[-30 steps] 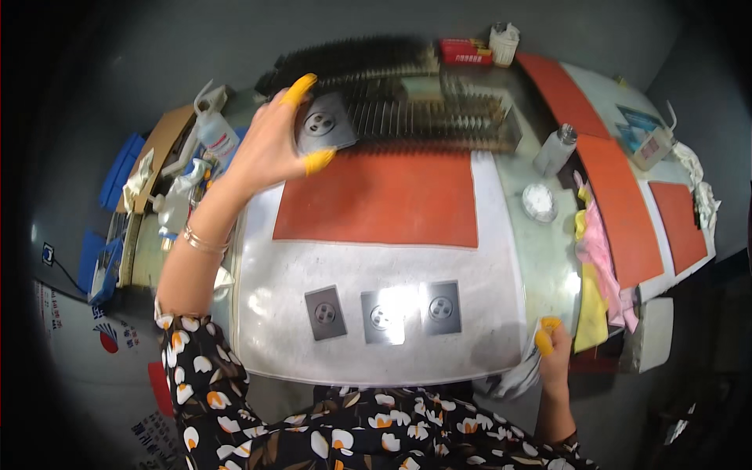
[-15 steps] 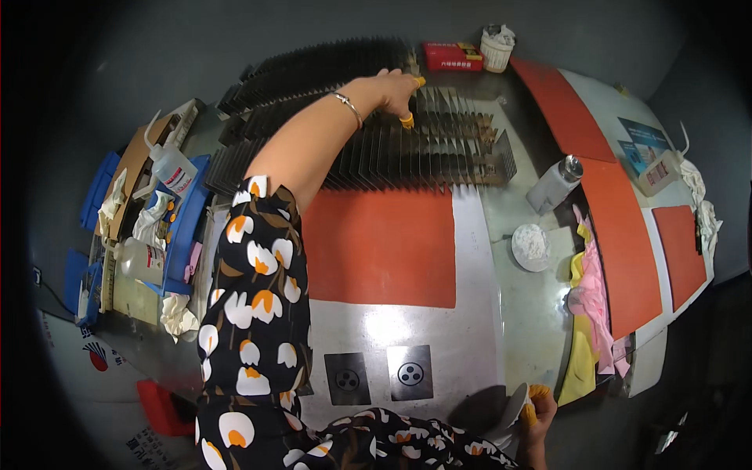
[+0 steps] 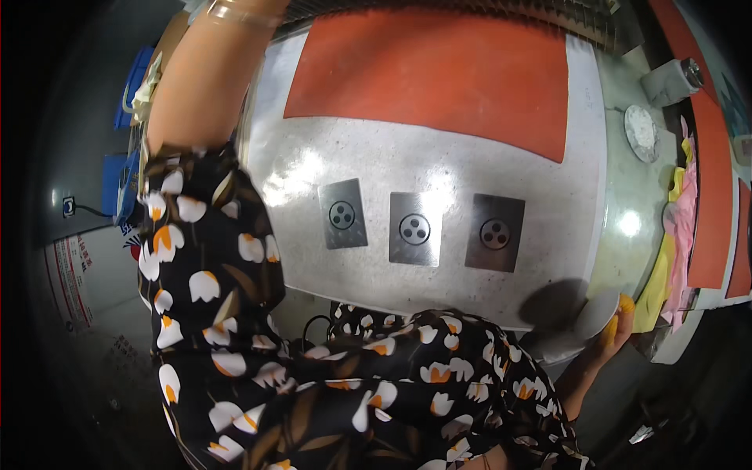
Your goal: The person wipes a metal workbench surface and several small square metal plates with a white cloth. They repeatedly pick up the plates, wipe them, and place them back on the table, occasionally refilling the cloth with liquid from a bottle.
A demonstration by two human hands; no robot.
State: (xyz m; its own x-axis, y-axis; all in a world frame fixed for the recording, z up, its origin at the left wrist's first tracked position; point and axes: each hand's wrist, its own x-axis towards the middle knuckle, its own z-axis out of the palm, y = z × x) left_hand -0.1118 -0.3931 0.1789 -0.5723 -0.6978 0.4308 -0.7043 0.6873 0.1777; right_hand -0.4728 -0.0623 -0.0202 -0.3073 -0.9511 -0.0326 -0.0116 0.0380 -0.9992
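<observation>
My left forearm stretches up past the top edge, a bracelet (image 3: 241, 11) at its wrist; the hand itself is out of frame. At the lower right my right hand (image 3: 619, 329), with yellow-orange covers on its fingertips, is closed on a white round bowl-like thing (image 3: 597, 315) tilted on its side. Between my arms, three small metal plates lie in a row on the pale sheet (image 3: 439, 301): a left plate (image 3: 352, 235), a middle plate (image 3: 413, 254) and a right plate (image 3: 492, 262). Each bears a dark ring with three dots inside.
An orange-red mat (image 3: 431, 78) lies beyond the plates, with dark slotted racks (image 3: 501, 11) cut off behind it. To the right are a metal-capped bottle (image 3: 670, 82), a dish of white material (image 3: 642, 135), and pink (image 3: 680, 251) and yellow cloths (image 3: 656, 294).
The view has tilted down toward me. My left hand, earlier over the racks, has passed out beyond the top edge. A third plate now shows; my right hand keeps its hold.
</observation>
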